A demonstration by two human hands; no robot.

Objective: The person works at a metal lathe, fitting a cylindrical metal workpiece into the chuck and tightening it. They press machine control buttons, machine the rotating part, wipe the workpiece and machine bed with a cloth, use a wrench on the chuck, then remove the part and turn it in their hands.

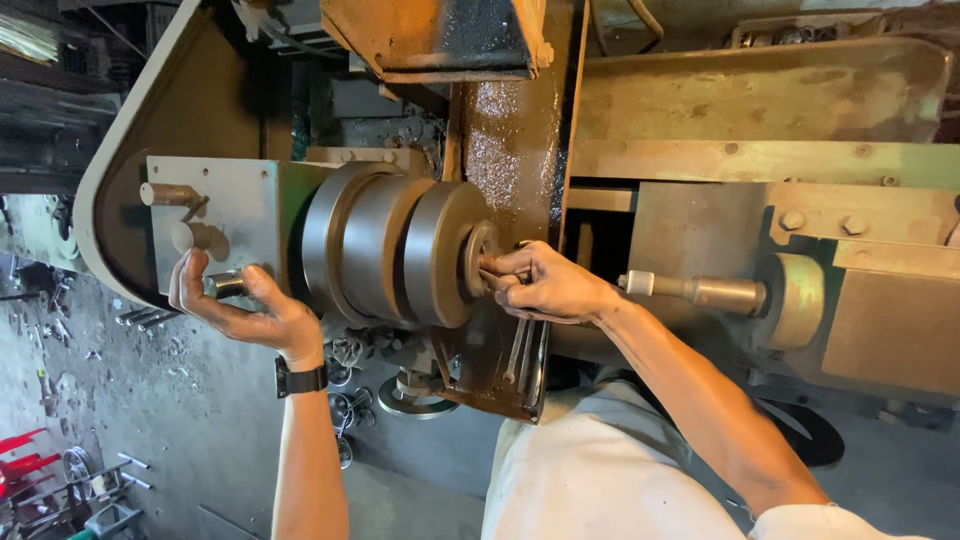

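A worn lathe fills the view, with a grey round chuck (400, 250) at its middle. My left hand (245, 310) wraps around a short metal lever handle (225, 286) on the grey headstock (250, 215). A black watch sits on that wrist. My right hand (545, 285) pinches a small metal piece (488, 265) at the chuck's face, fingers closed on it. Just to the right of that hand, the tailstock's steel spindle (700, 292) points toward the chuck.
The greasy lathe bed and carriage (510, 180) lie behind the chuck. A second steel knob (170, 193) sticks out of the headstock above my left hand. Metal parts, rings and scrap litter the concrete floor (150, 400). Red items (25, 465) lie at lower left.
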